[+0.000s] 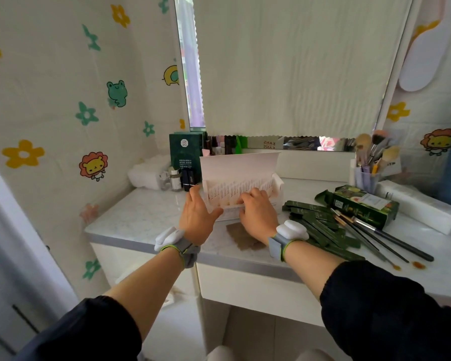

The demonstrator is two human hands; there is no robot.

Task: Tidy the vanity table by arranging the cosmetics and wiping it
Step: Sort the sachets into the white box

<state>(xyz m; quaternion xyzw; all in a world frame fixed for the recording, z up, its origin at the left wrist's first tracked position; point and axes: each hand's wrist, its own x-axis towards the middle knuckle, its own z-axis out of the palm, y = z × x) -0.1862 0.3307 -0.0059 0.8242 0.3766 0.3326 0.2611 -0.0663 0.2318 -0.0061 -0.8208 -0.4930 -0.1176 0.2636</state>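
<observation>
Near the worktop's (141, 217) front edge, a brown smear (245, 239) lies between my wrists. Just beyond, my left hand (197, 217) lays straight, released fingers against the left end of the open white box (240, 165). My right hand (257, 212) curls onto its packets (235, 190); whether it pinches one, I cannot tell. Green sachets (320, 225) lie to the right, with a brush cup (366, 178) toward the back right corner.

This is a makeup corner in a home. A white vanity table (146, 214) stands below a mirror (307, 143) with a cloth (284, 74) hung over it. Makeup brushes (375, 148) sit in a cup (366, 179), lipsticks (189, 179) stand at the back, and the wall (50, 74) shows flowers (23, 153), a frog (117, 93) and a lion (93, 165).
</observation>
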